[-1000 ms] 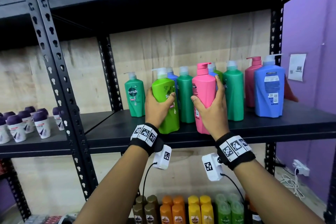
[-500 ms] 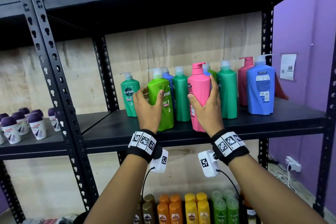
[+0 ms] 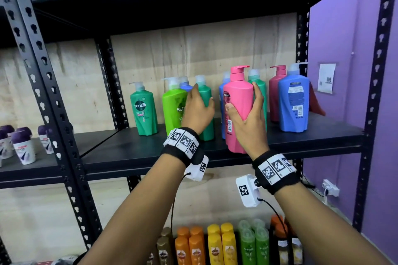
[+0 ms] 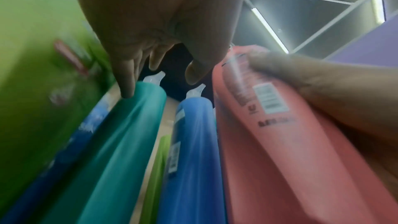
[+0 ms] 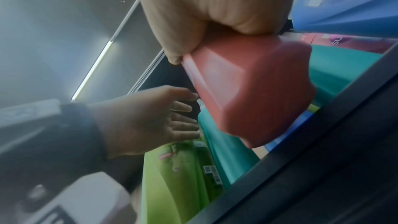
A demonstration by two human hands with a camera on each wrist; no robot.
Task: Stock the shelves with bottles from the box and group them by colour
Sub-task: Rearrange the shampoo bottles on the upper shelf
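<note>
My right hand (image 3: 242,98) grips a pink pump bottle (image 3: 237,84) round its body and holds it upright over the front edge of the black shelf (image 3: 129,148). In the right wrist view the pink bottle's base (image 5: 254,94) hangs free of the shelf edge. My left hand (image 3: 201,101) holds nothing; its straight fingers (image 4: 129,89) touch a dark green bottle (image 3: 205,94). The light green bottle (image 3: 173,107) stands on the shelf just left of that hand.
Also on this shelf stand a dark green Sunsilk bottle (image 3: 143,109), blue bottles (image 3: 294,101), a dark pink one (image 3: 274,92) and another green one (image 3: 261,90). Small purple-capped bottles (image 3: 22,146) fill the left shelf. Orange, yellow and green bottles (image 3: 215,247) stand below. A purple wall (image 3: 344,49) closes the right.
My left hand let go of the light green bottle, which now stands on the shelf, and moved right to the dark green one. The right hand carried the pink bottle slightly right.
</note>
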